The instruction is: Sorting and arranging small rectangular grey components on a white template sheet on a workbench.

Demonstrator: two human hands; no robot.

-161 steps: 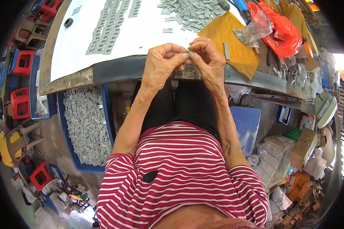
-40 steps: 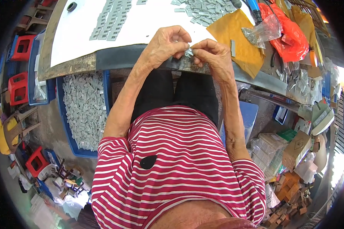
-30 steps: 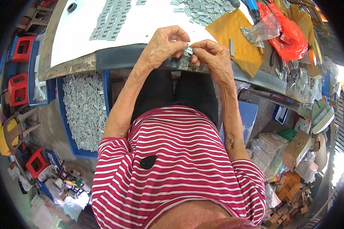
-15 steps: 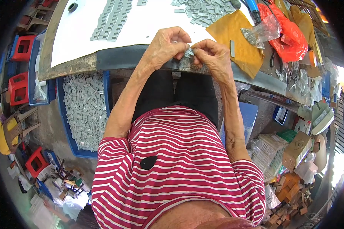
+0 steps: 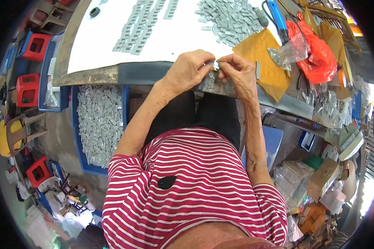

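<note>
Over the table's front edge, my left hand (image 5: 190, 68) and my right hand (image 5: 239, 72) meet, fingertips nearly touching. Both are closed in a pinch on one small light-grey piece (image 5: 216, 65), mostly hidden by the fingers. Just below it, another small grey piece (image 5: 212, 75) seems to lie at the table edge. Beyond the hands, flat grey pieces (image 5: 139, 29) lie in neat columns on a white sheet (image 5: 95, 45). To their right spreads a loose pile of similar grey pieces (image 5: 230, 23).
Brown paper (image 5: 274, 76) lies right of my hands, with a grey strip (image 5: 258, 70) on it. Past it are a red plastic bag (image 5: 320, 56) and a blue-handled tool (image 5: 276, 14). A blue crate (image 5: 75, 137) full of grey pieces stands below left. A black roll (image 5: 94, 12) sits far left.
The whole view has shifted, so the table sits lower and further right. Both hands stay together at the table edge; the fingers have turned slightly around the small piece.
</note>
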